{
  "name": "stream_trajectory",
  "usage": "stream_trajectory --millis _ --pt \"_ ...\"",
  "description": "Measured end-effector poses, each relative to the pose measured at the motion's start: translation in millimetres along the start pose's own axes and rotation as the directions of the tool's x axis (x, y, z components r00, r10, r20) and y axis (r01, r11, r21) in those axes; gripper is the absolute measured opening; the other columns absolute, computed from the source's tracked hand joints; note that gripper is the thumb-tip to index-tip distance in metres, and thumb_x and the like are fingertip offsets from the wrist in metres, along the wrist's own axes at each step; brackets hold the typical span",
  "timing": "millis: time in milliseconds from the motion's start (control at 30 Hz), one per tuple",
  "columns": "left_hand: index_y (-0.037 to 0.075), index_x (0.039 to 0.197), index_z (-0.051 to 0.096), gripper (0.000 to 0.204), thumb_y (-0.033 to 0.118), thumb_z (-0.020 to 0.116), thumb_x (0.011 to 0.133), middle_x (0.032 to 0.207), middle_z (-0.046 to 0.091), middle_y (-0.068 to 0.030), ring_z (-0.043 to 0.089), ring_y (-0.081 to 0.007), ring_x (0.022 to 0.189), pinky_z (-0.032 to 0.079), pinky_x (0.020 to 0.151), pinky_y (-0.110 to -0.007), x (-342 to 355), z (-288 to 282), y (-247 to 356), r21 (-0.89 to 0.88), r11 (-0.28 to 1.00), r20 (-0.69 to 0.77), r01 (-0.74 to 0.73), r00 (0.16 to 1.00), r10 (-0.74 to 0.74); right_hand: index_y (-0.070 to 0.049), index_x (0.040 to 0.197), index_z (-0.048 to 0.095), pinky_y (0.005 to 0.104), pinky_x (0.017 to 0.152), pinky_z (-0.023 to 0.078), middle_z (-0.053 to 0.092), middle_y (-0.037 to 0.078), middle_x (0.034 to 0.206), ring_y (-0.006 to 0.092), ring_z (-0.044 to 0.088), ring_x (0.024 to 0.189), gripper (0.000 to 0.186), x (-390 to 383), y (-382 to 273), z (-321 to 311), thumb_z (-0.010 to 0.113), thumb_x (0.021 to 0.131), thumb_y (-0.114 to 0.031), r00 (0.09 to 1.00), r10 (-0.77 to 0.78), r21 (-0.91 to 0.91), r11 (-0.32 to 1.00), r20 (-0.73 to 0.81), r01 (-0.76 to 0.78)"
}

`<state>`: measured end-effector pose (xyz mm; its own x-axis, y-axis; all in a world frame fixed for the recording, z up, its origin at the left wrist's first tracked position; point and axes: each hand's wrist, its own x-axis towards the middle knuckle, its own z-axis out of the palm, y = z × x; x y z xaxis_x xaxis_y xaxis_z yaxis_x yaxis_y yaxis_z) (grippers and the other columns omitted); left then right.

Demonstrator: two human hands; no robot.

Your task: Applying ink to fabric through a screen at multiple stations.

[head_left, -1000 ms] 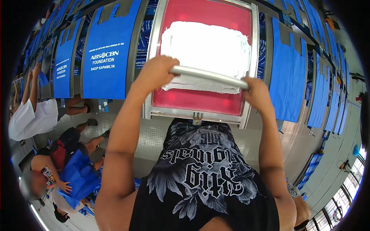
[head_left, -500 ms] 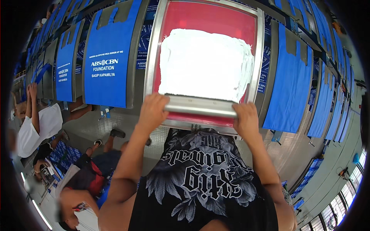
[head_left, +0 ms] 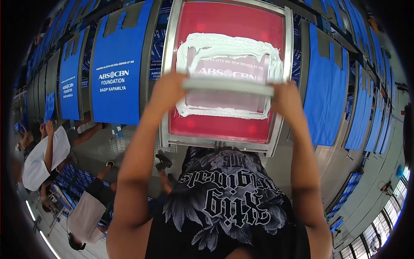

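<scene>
Both my hands hold a long, pale squeegee across a screen-printing frame. My left hand (head_left: 167, 91) is closed round its left end and my right hand (head_left: 286, 100) round its right end, both slightly blurred. The squeegee (head_left: 228, 86) lies over the middle of the red mesh (head_left: 233, 20). Bordering the mesh is a silvery metal frame (head_left: 170, 52). Thick white ink (head_left: 228, 41) makes a rough rectangular ring on the mesh, heaviest along the far side. Inside the ring the ink is thin, and white lettering shows through, partly hidden by the squeegee.
Blue printed fabric panels (head_left: 115, 64) lie on boards to the left. Plain blue panels (head_left: 327, 95) line the right side. A person in a white top (head_left: 48, 153) works farther left, another in a light top (head_left: 86, 216) at lower left.
My hands have pushed the squeegee from the frame's near end toward its middle. The solid white ink patch has thinned in the centre, exposing the lettering.
</scene>
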<state>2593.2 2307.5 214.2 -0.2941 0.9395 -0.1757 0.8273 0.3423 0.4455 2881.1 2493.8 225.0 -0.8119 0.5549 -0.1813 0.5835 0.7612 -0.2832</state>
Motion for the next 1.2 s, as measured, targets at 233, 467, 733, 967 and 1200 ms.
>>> stream_trajectory --millis 233,467,733,967,1200 --pt "0.007 0.091 0.065 0.033 0.007 0.069 0.059 0.083 0.064 -0.0149 0.059 -0.0334 0.084 0.044 0.078 -0.043 -26 34 1 0.024 0.997 -0.142 -0.069 0.987 0.072 -0.011 0.095 0.066 0.0474 0.096 0.038 0.061 0.010 0.078 0.0287 0.058 0.085 0.040 -26 -14 27 0.059 0.058 0.005 0.996 0.070 -0.005 0.997 -0.062 -0.071" --pt "0.008 0.092 0.067 0.031 0.029 0.073 0.070 0.089 0.066 -0.0163 0.062 -0.0316 0.088 0.048 0.076 -0.040 87 -20 4 -0.031 0.999 -0.024 -0.009 1.000 0.008 -0.011 0.097 0.067 0.0434 0.070 0.050 0.065 0.017 0.078 0.0322 0.064 0.076 0.034 68 25 -17 0.060 0.064 -0.007 0.996 0.037 -0.070 0.997 -0.083 -0.043" --pt "0.007 0.094 0.063 0.039 0.003 0.067 0.055 0.086 0.063 -0.0108 0.057 -0.0312 0.084 0.040 0.081 -0.043 -80 42 14 0.002 0.986 -0.166 -0.167 0.972 0.165 -0.009 0.096 0.064 0.0489 0.100 0.034 0.063 0.011 0.083 0.0287 0.057 0.089 0.037 -82 -27 43 0.060 0.061 0.002 0.996 0.015 0.079 0.997 -0.085 -0.008" --pt "0.007 0.087 0.066 0.034 0.030 0.078 0.064 0.079 0.065 -0.0161 0.063 -0.0327 0.082 0.048 0.071 -0.041 112 -16 3 -0.079 0.997 -0.065 -0.024 0.998 0.019 -0.014 0.097 0.066 0.0422 0.073 0.050 0.066 0.015 0.083 0.0319 0.063 0.081 0.034 95 48 -17 0.060 0.064 -0.007 0.999 0.032 -0.049 0.998 0.011 -0.031" --pt "0.004 0.100 0.060 0.033 0.028 0.067 0.078 0.085 0.064 -0.0162 0.060 -0.0353 0.081 0.047 0.072 -0.043 42 -40 29 0.107 0.992 -0.674 -0.060 0.730 0.117 -0.005 0.099 0.065 0.0396 0.078 0.048 0.064 0.020 0.087 0.0354 0.063 0.085 0.036 127 41 -75 0.066 0.064 -0.009 0.996 0.025 0.165 0.986 0.089 -0.039"
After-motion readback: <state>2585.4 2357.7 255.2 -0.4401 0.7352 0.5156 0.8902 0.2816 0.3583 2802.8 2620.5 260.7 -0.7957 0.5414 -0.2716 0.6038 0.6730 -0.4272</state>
